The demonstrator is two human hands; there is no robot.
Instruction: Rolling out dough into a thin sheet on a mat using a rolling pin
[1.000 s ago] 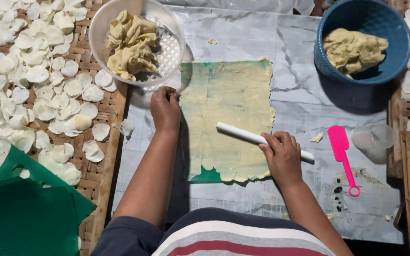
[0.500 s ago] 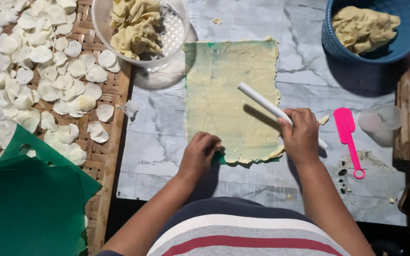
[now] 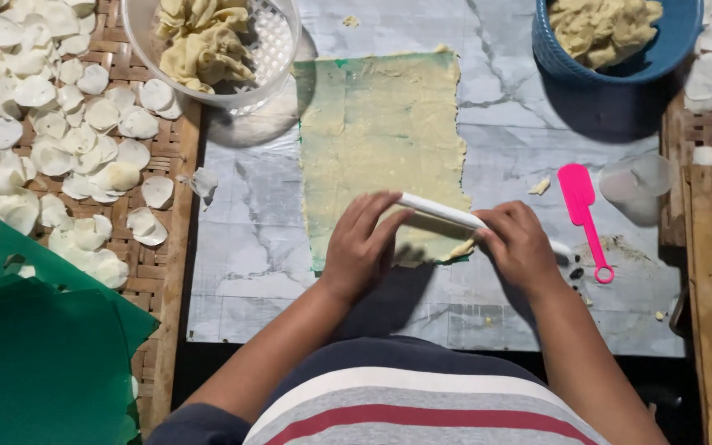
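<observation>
1. Work surface. A marble-patterned board [image 3: 241, 272] lies between two woven bamboo trays; the left bamboo tray [image 3: 176, 247] carries many pale dough discs [image 3: 96, 124], and a stack of green plastic sheets [image 3: 35, 354] overlaps its near corner.

2. Dough sheet. A thin yellowish dough sheet [image 3: 381, 132] is spread over a green underlay, its long axis running near to far across the middle of the board.

3. Rolling rod. A slim white rod [image 3: 438, 212] lies across the near end of the dough sheet, its long axis running left to right and tilted slightly nearer on the right, thus roughly crosswise to the sheet. The unrolled length of dough lies to the far side of the rod.

4. Left hand [image 3: 360, 247]. Fingers extended and flat, pressing on the left end of the rod; not curled round it.

5. Right hand [image 3: 519, 243]. Fingers bent over the right part of the rod, holding it down; a short end of the rod shows beyond the hand. Both hands sit on the rod, about equally near to it.

6. Surroundings. A clear perforated bowl [image 3: 274, 49] of dough scraps stands far left; a blue bowl [image 3: 677, 41] of dough far right; a pink spatula [image 3: 583, 210] and a clear cup [image 3: 636, 185] lie right of the right hand.
</observation>
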